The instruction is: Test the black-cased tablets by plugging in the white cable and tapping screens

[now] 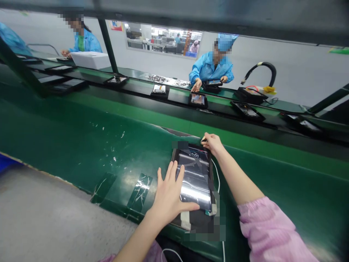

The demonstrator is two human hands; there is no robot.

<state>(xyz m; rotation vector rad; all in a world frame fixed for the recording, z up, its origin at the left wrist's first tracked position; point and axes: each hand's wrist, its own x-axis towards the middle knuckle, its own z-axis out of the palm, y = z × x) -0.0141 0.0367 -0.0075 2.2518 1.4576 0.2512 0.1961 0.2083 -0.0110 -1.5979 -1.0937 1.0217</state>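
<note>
A tablet [195, 182] with a lit, glossy screen lies in a dark holder on the green bench in front of me. Fingers spread, my left hand [169, 191] rests over the tablet's left side, thumb stretched across its lower edge. At the tablet's far right corner, my right hand [213, 143] is closed in a pinch around a small dark piece, too small to name. A white cable [217, 171] runs down the right side of the tablet, passing below the right hand. Pale tape [185, 220] sticks to the near end of the holder.
Beyond the bench a dark conveyor [136, 92] carries several trays with device parts [198, 99]. Across it, a co-worker in blue [212, 69] handles a device; another person sits at the far left near a white box [89, 60]. A shelf [174, 14] hangs overhead.
</note>
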